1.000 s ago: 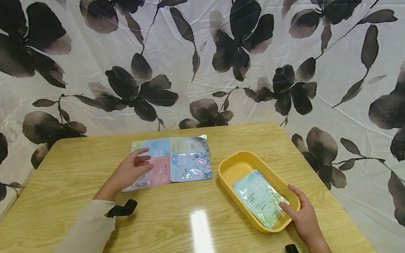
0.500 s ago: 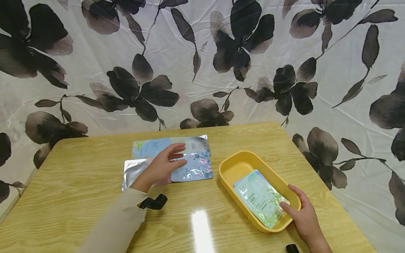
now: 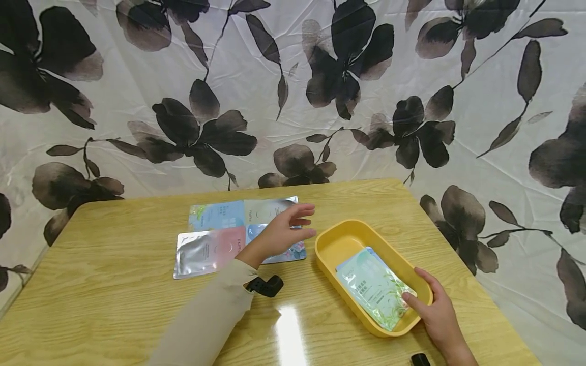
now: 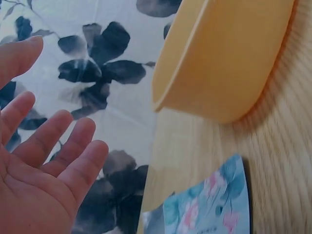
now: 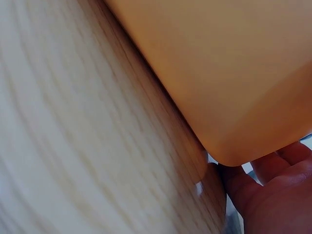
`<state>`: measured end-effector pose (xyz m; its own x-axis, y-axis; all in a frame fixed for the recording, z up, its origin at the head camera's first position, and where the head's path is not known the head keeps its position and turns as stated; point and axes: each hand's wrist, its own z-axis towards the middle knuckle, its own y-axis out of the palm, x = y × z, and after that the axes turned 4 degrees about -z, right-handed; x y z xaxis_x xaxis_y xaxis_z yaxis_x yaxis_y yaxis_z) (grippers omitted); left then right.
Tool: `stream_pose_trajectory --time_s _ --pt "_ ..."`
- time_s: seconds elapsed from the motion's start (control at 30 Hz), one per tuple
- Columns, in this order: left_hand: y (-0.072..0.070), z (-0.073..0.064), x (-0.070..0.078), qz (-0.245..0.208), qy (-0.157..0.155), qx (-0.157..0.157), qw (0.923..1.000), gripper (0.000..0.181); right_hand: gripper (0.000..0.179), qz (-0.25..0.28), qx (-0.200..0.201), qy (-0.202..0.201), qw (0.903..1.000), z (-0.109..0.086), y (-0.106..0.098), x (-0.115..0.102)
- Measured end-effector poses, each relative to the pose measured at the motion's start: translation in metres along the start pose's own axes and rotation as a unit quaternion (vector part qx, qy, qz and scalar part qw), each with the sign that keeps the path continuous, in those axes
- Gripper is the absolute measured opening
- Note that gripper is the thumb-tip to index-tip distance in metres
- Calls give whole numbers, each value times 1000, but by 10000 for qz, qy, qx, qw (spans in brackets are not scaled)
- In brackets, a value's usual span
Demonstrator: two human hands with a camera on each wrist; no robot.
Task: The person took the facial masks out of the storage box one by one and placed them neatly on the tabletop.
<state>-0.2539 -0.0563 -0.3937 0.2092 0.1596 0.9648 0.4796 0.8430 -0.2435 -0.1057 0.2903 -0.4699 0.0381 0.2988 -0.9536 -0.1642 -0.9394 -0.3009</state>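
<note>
Gripping the near right end of the yellow tray [image 3: 350, 243], the right hand [image 3: 438, 309] has its thumb over the rim and its fingers outside the wall. Thumb tip over the corner of the green packet [image 3: 373, 290] inside; whether it presses, cannot tell. Hand and tray unmoved over the last second.

Left hand [image 3: 280, 234]: nothing held, fingers loosely spread, palm bare in the left wrist view. Main change is here. A second ago it was over the pink packet [image 3: 224, 246]; since then it has swept right, across the floral packet [image 3: 294, 253], and now hangs near the tray's far left end, apart from it.

Laid out on the table [image 3: 100, 244], beyond the forearm: pink, floral, blue packet [image 3: 220, 216] and silver-green packet [image 3: 261, 209], in a two-by-two block, all four where they were.

Judgement: a sweep with no pick-up; work no further along, the layout and tray contents seemingly unchanged.
</note>
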Motion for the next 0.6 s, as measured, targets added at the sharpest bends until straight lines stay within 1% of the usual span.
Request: stream_pose_trajectory --time_s 0.3,0.47,0.6 --pt "18 12 4 -170 -34 -234 9996 57 67 163 5 -108 9998 1 0 2" --pt "29 20 5 -152 16 -437 9989 57 67 28 44 -106 9999 1 0 3" --pt "39 24 2 -85 -197 -523 9984 58 67 -140 50 -81 9999 1 -1 3"
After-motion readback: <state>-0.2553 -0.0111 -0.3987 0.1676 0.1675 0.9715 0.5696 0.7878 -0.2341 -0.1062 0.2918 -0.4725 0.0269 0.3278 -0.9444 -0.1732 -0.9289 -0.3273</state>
